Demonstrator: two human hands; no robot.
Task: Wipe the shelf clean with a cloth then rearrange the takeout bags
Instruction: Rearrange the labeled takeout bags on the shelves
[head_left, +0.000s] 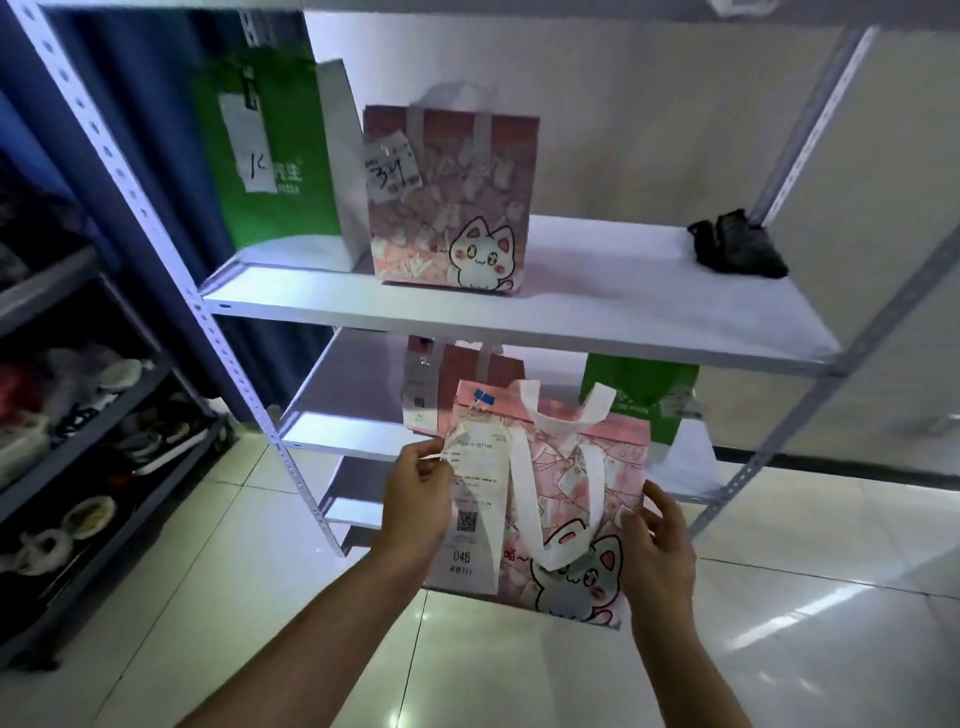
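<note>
I hold a pink cat-print takeout bag (571, 483) in front of the lower shelves, with a long white receipt (475, 499) stuck to its face. My left hand (418, 499) pinches the receipt's left edge. My right hand (657, 545) grips the bag's right side. On the white upper shelf (597, 306) stand a green bag (265, 150) at the left and a second pink cat bag (449, 200) beside it. A crumpled dark cloth (735, 244) lies at the shelf's far right. On the shelf below stand a brown-pink bag (467, 369) and a green bag (647, 400).
The rack has perforated metal uprights (171, 249) and a diagonal brace at the right. A dark rack (88, 415) with shoes stands at the left. Glossy white floor tiles (519, 670) lie below. A pale wall is behind the shelves.
</note>
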